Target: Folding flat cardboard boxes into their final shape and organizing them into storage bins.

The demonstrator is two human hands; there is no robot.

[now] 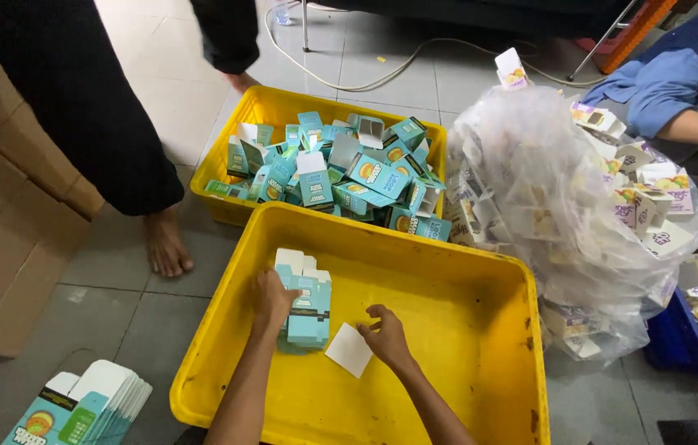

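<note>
Fingers of the left hand [270, 298] curl around the side of a small stack of teal cartons [306, 303], gripping it; the right hand [386, 334] lies with fingers spread loosely and open, fingertips touching a white card [350, 349]. Both hands reach down into the near yellow tub [481, 363], seen from above.

The cartons stand upright on the tub floor, near its left wall. They are light teal, narrow and rectangular, pressed together side by side, with white inner flaps sticking up at the top. Print on their faces is too small to make out. The white card is a plain, blank square lying flat and turned like a diamond, just right of the cartons.

Behind this tub sits a second yellow tub [260, 105], heaped with loose teal boxes [340, 173] bearing orange round marks, lying at every angle. To the right, a large clear plastic bag [530, 206] bulges with white and purple boxes. At bottom left, a fanned stack of flat teal blanks [85, 405] rests on the grey tiled floor. A barefoot person in black [77, 99] stands at left beside brown cardboard [2, 214]. Another person's blue sleeve [662, 82] shows at top right.
</note>
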